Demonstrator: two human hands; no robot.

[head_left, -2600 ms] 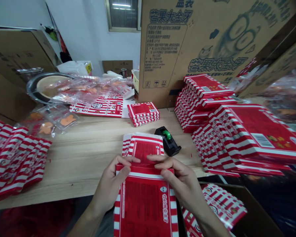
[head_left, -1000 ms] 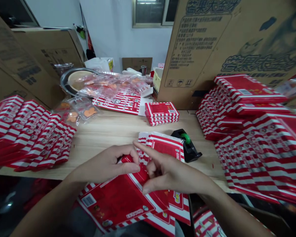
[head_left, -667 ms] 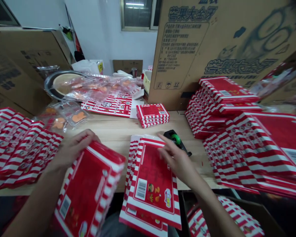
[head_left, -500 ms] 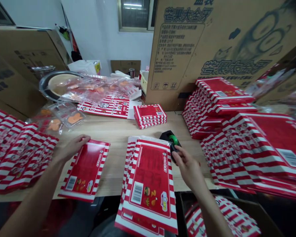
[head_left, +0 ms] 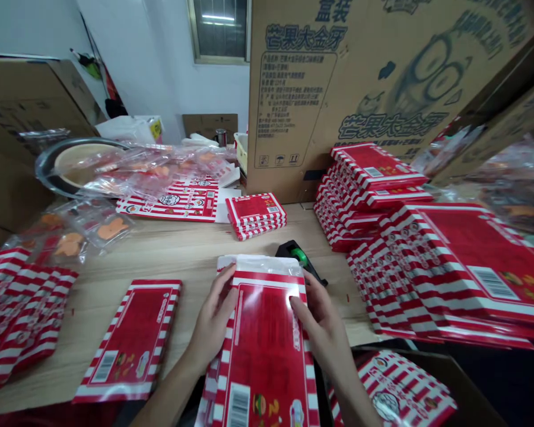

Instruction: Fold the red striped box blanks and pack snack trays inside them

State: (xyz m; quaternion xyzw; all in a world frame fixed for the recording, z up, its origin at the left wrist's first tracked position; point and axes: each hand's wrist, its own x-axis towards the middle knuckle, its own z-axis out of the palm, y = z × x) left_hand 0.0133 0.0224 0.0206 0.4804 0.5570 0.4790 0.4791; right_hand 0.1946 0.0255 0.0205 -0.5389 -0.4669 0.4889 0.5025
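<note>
A flat red-and-white striped plastic packet is held at the bottom middle of the frame, with its top end over the front edge of a light wooden worktop. It is gripped at its left side by the left hand and at its right side by the right hand. Each grip is narrow and closed on the packet. More striped packets are seen behind it.

A black tape holder with a green roll is placed just past the right hand. One flat striped packet is laid at the lower left, beside a striped pile. A small stack of packets is placed at the middle of the worktop. Tall striped stacks are piled at the right. A big brown cardboard box is stood at the top.
</note>
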